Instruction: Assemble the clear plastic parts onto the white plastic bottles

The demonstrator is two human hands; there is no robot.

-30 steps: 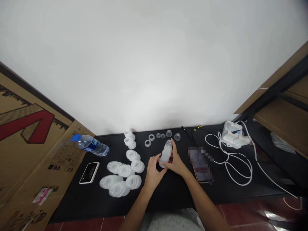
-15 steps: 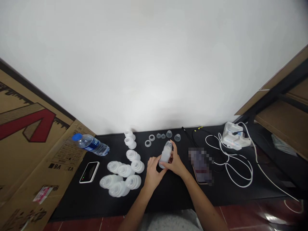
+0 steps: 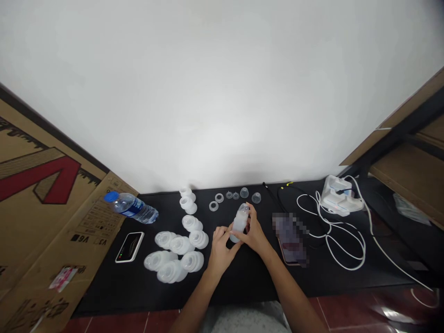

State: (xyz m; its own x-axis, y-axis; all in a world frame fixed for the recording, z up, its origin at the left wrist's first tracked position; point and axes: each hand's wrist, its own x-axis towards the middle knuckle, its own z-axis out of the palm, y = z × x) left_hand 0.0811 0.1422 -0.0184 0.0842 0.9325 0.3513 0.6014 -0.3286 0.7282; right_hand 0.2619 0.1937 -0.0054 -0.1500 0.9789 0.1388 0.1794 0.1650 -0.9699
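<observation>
A frosted plastic bottle (image 3: 240,222) stands nearly upright at the middle of a black table (image 3: 243,286), held just off-centre between both hands. The right hand (image 3: 254,233) wraps its side, fingers curled closely around it, while the left hand (image 3: 222,249) closes on its lower end, so most of the base is hidden. Its top is hazy and hard to make out.

At 11 o'clock lie clear rings (image 3: 213,206), small valves (image 3: 232,195) and domed caps (image 3: 256,198). At 9 o'clock, ribbed white funnels (image 3: 180,246) sit clustered, some stacked. At 3 o'clock a phone (image 3: 289,238) lies under pixelated blur, its screen unreadable. Beyond it, a white cable (image 3: 343,252) loops from a white dock (image 3: 340,196) at 2 o'clock. Further out at 9 o'clock, a water bottle (image 3: 130,208) rests on its side against cardboard (image 3: 45,222).
</observation>
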